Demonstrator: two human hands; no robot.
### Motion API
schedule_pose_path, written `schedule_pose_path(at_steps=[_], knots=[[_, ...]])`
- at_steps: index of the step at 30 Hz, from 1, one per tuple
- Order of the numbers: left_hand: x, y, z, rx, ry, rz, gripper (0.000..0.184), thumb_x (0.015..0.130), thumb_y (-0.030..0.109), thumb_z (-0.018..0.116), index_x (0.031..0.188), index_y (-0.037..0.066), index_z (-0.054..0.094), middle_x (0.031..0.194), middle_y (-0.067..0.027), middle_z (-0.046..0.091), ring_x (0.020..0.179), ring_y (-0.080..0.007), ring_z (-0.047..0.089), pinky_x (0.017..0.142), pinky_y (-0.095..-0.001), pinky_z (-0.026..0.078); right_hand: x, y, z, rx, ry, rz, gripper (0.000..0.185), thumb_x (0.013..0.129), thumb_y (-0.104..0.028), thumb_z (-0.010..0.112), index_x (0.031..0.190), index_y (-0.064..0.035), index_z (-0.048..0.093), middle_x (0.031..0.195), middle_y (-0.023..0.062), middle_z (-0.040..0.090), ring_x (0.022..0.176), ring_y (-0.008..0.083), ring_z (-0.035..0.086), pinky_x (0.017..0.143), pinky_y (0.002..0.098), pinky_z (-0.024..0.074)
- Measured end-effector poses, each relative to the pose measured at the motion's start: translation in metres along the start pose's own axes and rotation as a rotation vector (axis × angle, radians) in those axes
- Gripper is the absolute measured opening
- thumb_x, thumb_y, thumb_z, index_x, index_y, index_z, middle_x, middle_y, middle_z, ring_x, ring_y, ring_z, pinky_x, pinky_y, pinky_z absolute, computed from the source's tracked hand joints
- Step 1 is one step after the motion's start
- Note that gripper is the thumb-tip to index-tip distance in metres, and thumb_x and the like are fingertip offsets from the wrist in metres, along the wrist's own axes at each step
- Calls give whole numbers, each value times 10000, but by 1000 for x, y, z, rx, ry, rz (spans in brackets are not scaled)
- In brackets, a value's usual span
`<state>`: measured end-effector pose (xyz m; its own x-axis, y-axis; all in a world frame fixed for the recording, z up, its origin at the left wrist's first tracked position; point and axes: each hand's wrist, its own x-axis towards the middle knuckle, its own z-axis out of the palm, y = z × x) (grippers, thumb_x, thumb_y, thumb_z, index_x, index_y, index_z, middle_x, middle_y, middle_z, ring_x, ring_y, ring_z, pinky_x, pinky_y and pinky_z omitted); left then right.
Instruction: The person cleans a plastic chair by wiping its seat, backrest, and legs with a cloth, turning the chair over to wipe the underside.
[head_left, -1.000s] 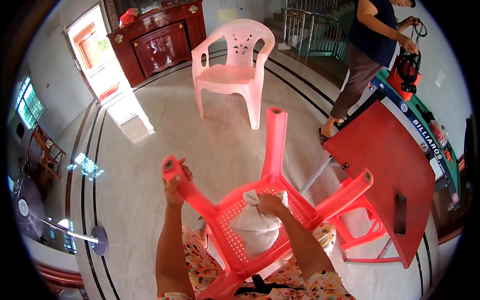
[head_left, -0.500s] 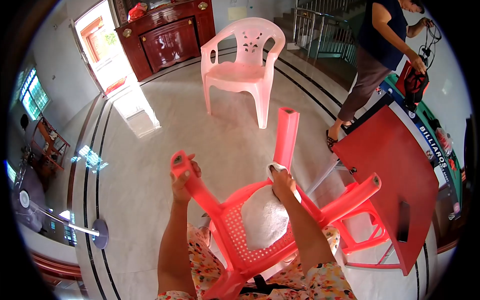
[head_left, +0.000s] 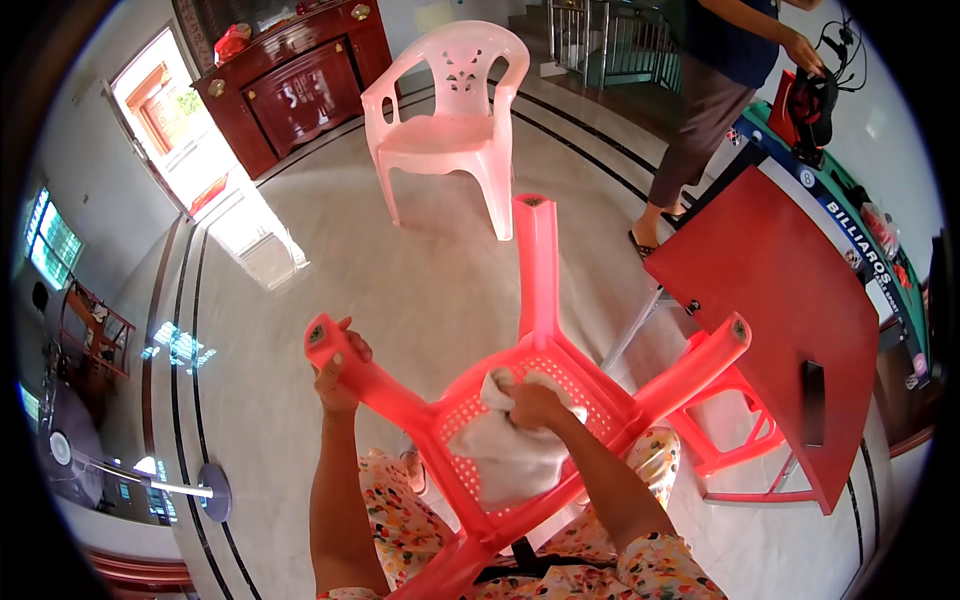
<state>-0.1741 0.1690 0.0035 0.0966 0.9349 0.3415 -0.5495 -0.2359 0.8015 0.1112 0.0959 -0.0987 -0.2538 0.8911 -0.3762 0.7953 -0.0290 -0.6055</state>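
Observation:
A pinkish-red plastic stool [head_left: 590, 380] lies upside down across my lap, its legs pointing up and outward. My left hand [head_left: 340, 372] is wrapped round the end of the stool's left leg. In my right hand [head_left: 535, 402] is a bunched white cloth [head_left: 510, 462], spread over the perforated underside of the seat. Part of the cloth hangs toward the near edge of the stool. The fingertips of my right hand are partly hidden in the cloth's folds.
Ahead stands a pale pink plastic armchair [head_left: 440, 140]. To the right are a red folding table [head_left: 770, 290], another red stool [head_left: 735, 440] beneath its edge, and a billiards table [head_left: 850, 225]. A person [head_left: 700, 110] stands there holding black cords. A fan [head_left: 215, 492] is at left.
My right hand and the cloth have moved from the base of the far leg down onto the seat's underside. My left hand keeps its hold. The whole view has shifted slightly.

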Motion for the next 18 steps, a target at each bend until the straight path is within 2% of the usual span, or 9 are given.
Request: schedule_pose_path(at_steps=[1,2,6,7,9,12,18], knots=[[0,1,2,-2,-3,-6,555,700,262,625,1153,-27,487,811,-90,539,697,-184,509,623,-294,422,-3,5,4,69,-144,-117,567,702,-172,559,1251,-84,452,1019,194,603,947,345,582,823,424,454],[2,1,4,-5,-6,-10,557,701,263,626,1155,-27,485,813,-89,538,696,-183,510,623,-294,422,-4,13,2,72,-140,-115,567,702,-172,559,1251,-84,452,1019,194,603,947,345,582,823,424,454],[2,1,5,-7,-26,-1,559,701,265,627,1156,-27,486,809,-88,535,699,-183,510,624,-295,422,-12,40,-14,365,469,300,612,653,-192,616,1226,-61,448,1034,230,589,996,391,553,873,418,432],[2,0,4,-7,-13,-2,556,701,265,627,1153,-27,488,808,-88,535,700,-185,509,627,-296,422,-14,35,-28,367,471,301,612,653,-192,616,1226,-61,448,1034,230,589,996,391,553,873,418,432],[3,-2,5,-6,-9,-5,553,701,266,626,1150,-27,489,808,-88,535,701,-187,509,629,-297,422,-21,22,-62,202,480,331,569,684,-171,543,1219,-23,417,1080,245,563,1010,382,552,856,454,435],[4,-1,7,7,2,2,552,701,266,626,1148,-28,489,808,-89,537,700,-190,506,635,-297,421,6,35,-57,87,372,404,548,673,-221,566,1174,-28,459,1093,217,570,1033,361,549,866,446,434],[3,1,8,19,-27,-13,551,700,266,630,1148,-25,494,809,-92,546,698,-189,511,631,-301,426,35,44,-50,94,335,450,516,669,-242,537,1113,19,512,1113,226,557,1038,354,550,882,427,434]])
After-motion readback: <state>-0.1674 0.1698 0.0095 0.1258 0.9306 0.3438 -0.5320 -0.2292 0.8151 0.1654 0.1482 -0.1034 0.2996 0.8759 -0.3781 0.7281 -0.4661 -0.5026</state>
